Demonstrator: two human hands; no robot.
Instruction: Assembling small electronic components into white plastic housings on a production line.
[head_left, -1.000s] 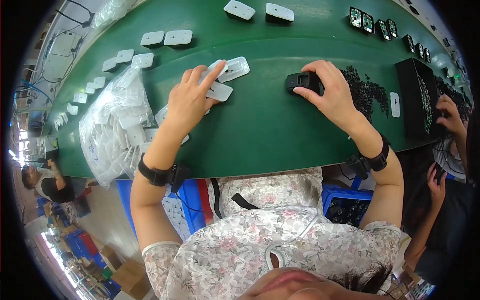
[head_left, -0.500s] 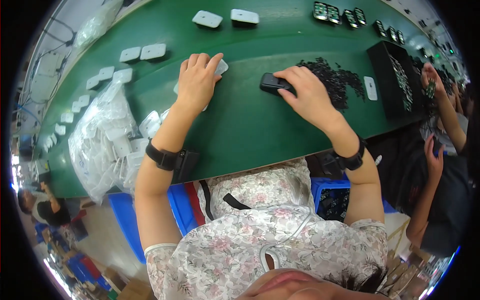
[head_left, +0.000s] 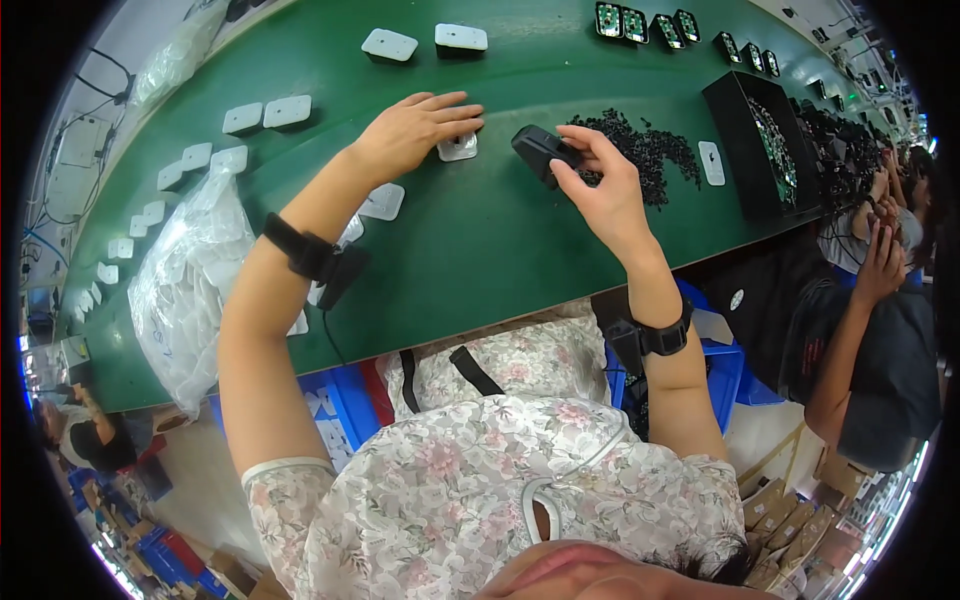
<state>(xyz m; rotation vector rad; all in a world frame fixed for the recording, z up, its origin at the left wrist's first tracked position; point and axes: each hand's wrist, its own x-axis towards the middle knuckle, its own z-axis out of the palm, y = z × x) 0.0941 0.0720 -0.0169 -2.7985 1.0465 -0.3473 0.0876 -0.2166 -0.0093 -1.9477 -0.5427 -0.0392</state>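
Since a moment ago, my right hand [head_left: 600, 185] has lifted the black housing [head_left: 540, 150] it grips, while my left hand [head_left: 415, 130] rests flat-fingered on one white plate [head_left: 458, 148], many plates unworked on the bench [head_left: 480, 250].

- The scene is brightly and evenly lit from above; the long green work table [head_left: 480, 250] shows a broad pale sheen along its far part.
- Shadows are short and soft, lying close under the left hand [head_left: 415, 132] and the right hand [head_left: 600, 185].
- The clear plastic bag of white parts [head_left: 185, 290] carries white glare patches.
- Fisheye distortion bends the table's edge into an arc, and a black circular vignette closes the corners.
- The centre is sharp; the rim areas look smeared and compressed.
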